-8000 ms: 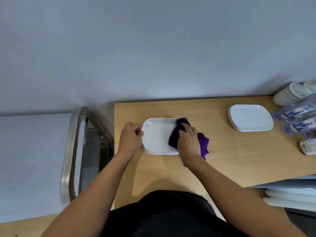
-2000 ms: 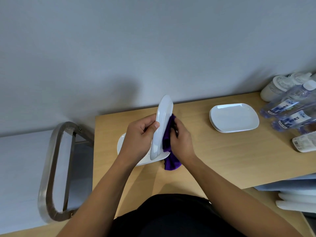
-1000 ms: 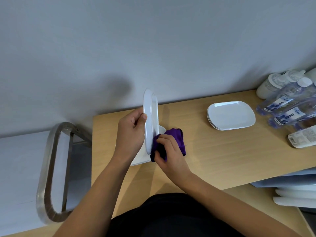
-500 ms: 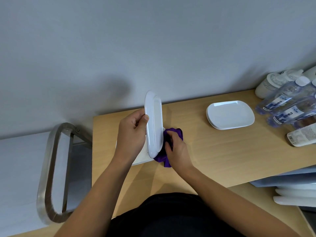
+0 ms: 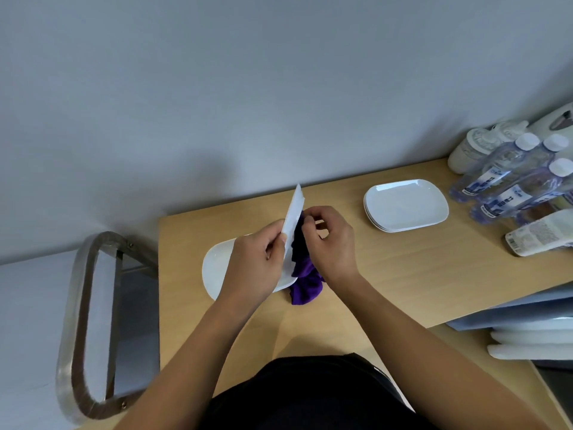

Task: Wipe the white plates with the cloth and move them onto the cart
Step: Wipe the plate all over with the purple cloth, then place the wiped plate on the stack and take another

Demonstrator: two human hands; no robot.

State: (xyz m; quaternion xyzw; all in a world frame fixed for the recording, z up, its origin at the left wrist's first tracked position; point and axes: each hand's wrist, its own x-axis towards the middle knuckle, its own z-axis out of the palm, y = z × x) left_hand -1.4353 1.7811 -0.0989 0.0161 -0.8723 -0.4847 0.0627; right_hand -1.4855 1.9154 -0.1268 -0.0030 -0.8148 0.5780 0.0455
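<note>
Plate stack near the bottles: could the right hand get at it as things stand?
Probably yes. The plate stack lies flat to the right of the right hand, with only bare table between them. The hand grips the purple cloth though, so it would need freeing first.

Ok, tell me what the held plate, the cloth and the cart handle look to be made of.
Held plate: glossy white, thin, smooth-rimmed; ceramic or melamine, the look cannot settle which.
Cloth: soft matte purple fabric hanging in folds; probably microfibre or cotton.
Cart handle: metal, likely stainless steel; dull silver sheen, screws at its ends.
</note>
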